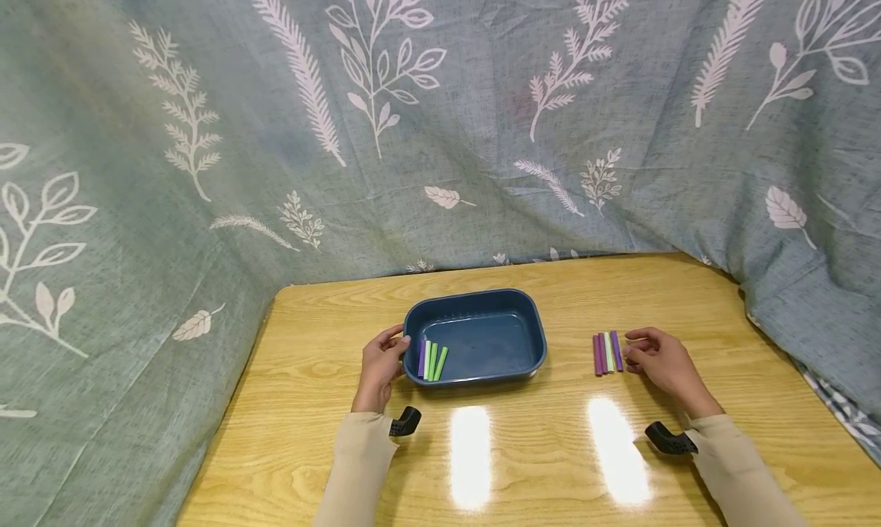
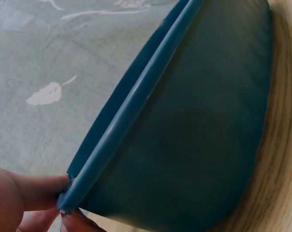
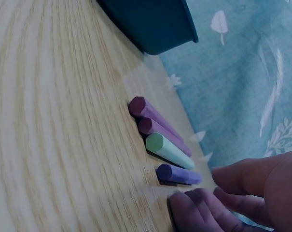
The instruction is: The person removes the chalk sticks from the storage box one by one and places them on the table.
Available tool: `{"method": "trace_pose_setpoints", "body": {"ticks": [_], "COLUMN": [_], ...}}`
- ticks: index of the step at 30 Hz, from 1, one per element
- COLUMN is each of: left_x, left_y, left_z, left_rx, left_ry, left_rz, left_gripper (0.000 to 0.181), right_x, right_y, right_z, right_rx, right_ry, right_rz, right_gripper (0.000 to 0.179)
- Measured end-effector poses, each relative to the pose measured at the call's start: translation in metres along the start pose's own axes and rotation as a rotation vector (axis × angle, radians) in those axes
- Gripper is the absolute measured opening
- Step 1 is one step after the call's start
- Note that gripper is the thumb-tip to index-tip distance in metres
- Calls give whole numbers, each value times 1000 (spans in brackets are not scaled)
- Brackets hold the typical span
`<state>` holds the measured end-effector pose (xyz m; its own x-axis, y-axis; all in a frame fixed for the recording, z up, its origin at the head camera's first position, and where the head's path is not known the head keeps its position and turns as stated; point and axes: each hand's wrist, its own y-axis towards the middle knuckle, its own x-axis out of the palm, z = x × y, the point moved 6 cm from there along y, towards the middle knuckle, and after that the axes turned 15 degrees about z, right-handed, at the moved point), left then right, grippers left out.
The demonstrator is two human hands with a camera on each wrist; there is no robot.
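A grey-green fabric curtain (image 1: 475, 121) printed with pale leaves and sprigs hung in folds behind and to both sides; before it stood a yellow-brown wood-grained counter (image 1: 303, 420), with two bright patches of glare near its front. On the counter, a little left of its middle, sat a dark blue, round-cornered rectangular tray (image 1: 489, 347); beige sleeves (image 1: 361, 458) covered the forearms that reached in from the front.

Of the hands, the left hand (image 1: 381, 362) pinched the rim at the tray's left end, thumb over fingers; the right hand (image 1: 661, 362) held nothing, its fingers loosely bent and its thumb apart from them.

In the tray's left end lay four slim sticks: one violet stick (image 1: 422, 359), one pale green stick (image 1: 427, 362) and two bright green sticks (image 1: 441, 364); right of the tray, well apart from it, four more lay in a row on the counter: two maroon round sticks (image 3: 137, 106) side by side, a mint-green round stick (image 3: 170, 151) next to them, then a violet round stick (image 3: 182, 175), nearest the right hand and just short of its fingertips.

The step in hand seemed to be reaching for that violet round stick while the left hand steadied the tray; the next move, I judged, called for a light thumb-and-finger pinch on it without nudging the mint-green one.
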<state>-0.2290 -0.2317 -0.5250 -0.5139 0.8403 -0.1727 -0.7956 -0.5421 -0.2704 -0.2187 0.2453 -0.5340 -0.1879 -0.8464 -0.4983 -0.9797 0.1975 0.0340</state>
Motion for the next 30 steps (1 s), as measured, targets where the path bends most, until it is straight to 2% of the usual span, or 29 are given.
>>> {"method": "trace_pose_setpoints", "body": {"ticks": [6,15,23,30], "left_x": [1,1,0,0], "left_y": [1,2,1,2], "left_z": [2,2,1,-1], "left_rx": [3,-5,8,6], "left_ry": [-10,-18,-23,-21], "left_rz": [6,5,5,7], "left_gripper": [34,34,33,33], "right_x": [-2,8,35,66], "right_y": [2,1,1,2], "right_z": [-12,-54,-93,-114], "right_rx": [-60,-186,-260,-283], "right_ry": [-23,14,109,169], "right_rz": [32,67,59,32], "right_gripper": [35,28,23,19]}}
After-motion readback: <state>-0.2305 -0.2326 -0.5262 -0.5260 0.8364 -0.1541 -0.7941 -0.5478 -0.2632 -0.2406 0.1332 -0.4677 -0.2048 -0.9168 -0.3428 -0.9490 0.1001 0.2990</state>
